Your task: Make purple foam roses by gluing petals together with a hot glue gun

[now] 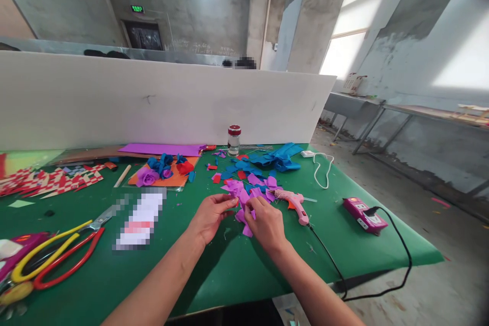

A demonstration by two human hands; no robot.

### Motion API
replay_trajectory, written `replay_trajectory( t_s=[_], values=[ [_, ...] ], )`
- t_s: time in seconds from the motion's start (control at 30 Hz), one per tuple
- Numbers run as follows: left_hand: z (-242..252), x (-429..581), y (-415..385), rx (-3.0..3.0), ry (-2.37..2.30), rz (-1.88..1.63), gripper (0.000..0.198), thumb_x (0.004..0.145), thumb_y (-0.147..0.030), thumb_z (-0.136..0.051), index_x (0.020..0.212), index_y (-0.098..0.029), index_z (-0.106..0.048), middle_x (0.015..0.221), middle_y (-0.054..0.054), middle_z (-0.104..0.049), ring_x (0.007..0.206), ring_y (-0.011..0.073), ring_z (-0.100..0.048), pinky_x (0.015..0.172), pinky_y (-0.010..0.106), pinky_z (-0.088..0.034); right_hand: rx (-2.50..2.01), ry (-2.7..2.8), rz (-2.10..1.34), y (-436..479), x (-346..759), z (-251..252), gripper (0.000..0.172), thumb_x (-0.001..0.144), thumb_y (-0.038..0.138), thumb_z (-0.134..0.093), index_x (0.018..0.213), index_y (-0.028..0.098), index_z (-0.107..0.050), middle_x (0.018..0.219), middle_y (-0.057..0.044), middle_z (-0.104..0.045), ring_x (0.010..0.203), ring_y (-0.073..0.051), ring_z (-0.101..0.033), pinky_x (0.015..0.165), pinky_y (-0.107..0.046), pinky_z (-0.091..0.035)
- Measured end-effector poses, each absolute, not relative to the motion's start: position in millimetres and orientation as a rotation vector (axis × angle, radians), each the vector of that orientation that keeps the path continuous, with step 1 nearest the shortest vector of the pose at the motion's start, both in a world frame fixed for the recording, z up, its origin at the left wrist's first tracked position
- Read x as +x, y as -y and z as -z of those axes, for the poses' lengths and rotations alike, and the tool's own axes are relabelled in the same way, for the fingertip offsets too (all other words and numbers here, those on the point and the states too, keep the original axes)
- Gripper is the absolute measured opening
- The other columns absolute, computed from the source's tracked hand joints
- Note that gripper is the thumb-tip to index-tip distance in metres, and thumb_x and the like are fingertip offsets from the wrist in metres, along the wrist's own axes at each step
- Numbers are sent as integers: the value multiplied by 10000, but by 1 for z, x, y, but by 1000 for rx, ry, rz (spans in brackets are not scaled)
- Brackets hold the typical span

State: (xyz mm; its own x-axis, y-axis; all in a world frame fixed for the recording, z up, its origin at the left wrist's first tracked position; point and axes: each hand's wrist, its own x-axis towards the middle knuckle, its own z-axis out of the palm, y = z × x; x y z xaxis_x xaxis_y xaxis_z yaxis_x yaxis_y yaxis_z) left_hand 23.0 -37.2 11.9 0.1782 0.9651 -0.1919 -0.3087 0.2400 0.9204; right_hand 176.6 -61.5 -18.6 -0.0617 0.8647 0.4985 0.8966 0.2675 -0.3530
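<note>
- Between and just beyond the fingertips, purple scraps [242, 193] are lying in a loose heap, some spreading beneath the right hand [267, 224].
- At the heap's near left side, the left hand [208, 218] is turning its palm inward; its thumb and forefinger are nearly meeting, but whether they are clamping a scrap I cannot tell.
- Opposite those fingertips, the right hand is hanging over the heap, its fingers curling close together; their tips are partly hiding, so I cannot tell what they are gripping.
- Just right of the right fingers, a pink glue gun [297, 202] is lying, its nozzle pointing toward the scraps.
- Beyond the fingers, blue strips [284, 158] are bunching up, and a red-lidded jar [234, 140] is standing upright before a white board [171, 99].
- Beyond and left of the left fingers, flowers [147, 177] are sitting on an orange sheet [173, 183].
- Well left of them, scissors [90, 225] are lying.
- Well right of the right fingers, a power strip [364, 215] is resting on the green table [214, 275].
</note>
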Motion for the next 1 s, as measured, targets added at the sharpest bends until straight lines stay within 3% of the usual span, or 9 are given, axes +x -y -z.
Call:
replay_trajectory(
  t_s=[0.2, 0.47, 0.57, 0.67, 0.73, 0.83, 0.93, 1.0],
  values=[
    [-9, 28, 36, 884, -959, -1155, 254, 486, -240, -884, 662, -131, -738, 713, 63, -705, 653, 134, -602, 671, 265, -469, -1550, 1902, 44, 64, 172, 18, 186, 891, 201, -488, 793, 204, -646, 790, -31, -671, 657, -134, -599, 552, -228, -315],
    [-8, 21, 33, 906, -997, -1206, 269, 504, -253, -882, 694, -124, -740, 718, 56, -709, 665, 127, -612, 684, 250, -476, -1460, 1702, -259, 56, 183, 19, 108, 822, 198, -535, 784, 208, -635, 745, -1, -669, 614, -124, -584, 607, -218, -415],
    [-8, 10, 30, 867, -972, -1209, 270, 509, -246, -882, 701, -123, -739, 738, 60, -717, 703, 141, -630, 718, 259, -493, -1631, 1777, -160, 48, 201, 15, 149, 835, 179, -513, 830, 193, -662, 820, -48, -691, 714, -173, -625, 637, -254, -434],
    [-7, 0, 29, 832, -947, -1196, 260, 514, -231, -881, 699, -121, -735, 752, 59, -719, 712, 141, -636, 725, 259, -505, -1727, 1829, -118, 42, 214, 10, 260, 853, 128, -466, 996, 175, -678, 970, -115, -699, 811, -214, -646, 653, -286, -445],
    [-8, -3, 31, 822, -932, -1193, 248, 524, -223, -877, 700, -123, -733, 754, 54, -718, 708, 136, -637, 726, 255, -509, -1594, 1732, -309, 43, 211, 7, 265, 885, 187, -464, 1053, 182, -669, 980, -113, -704, 792, -201, -647, 646, -282, -455],
    [-9, -2, 37, 819, -909, -1185, 227, 537, -218, -871, 689, -127, -728, 745, 48, -712, 709, 138, -639, 735, 261, -513, -1299, 1474, -975, 47, 194, 5, 287, 878, 416, -509, 949, 184, -662, 761, -44, -687, 542, -134, -581, 475, -239, -413],
    [-11, 0, 43, 850, -900, -1139, 220, 541, -224, -867, 680, -127, -727, 744, 50, -704, 703, 148, -636, 732, 283, -515, -1111, 1242, -1491, 51, 179, 6, 332, 726, 490, -662, 839, 183, -606, 521, 53, -559, 384, -82, -454, 369, -192, -310],
    [-13, -2, 43, 909, -942, -1124, 235, 537, -239, -868, 691, -123, -734, 739, 61, -702, 686, 152, -626, 694, 281, -506, -1070, 1172, -1510, 52, 177, 7, 346, 640, 452, -734, 786, 183, -573, 463, 81, -514, 375, -66, -434, 369, -172, -285]
  ],
)
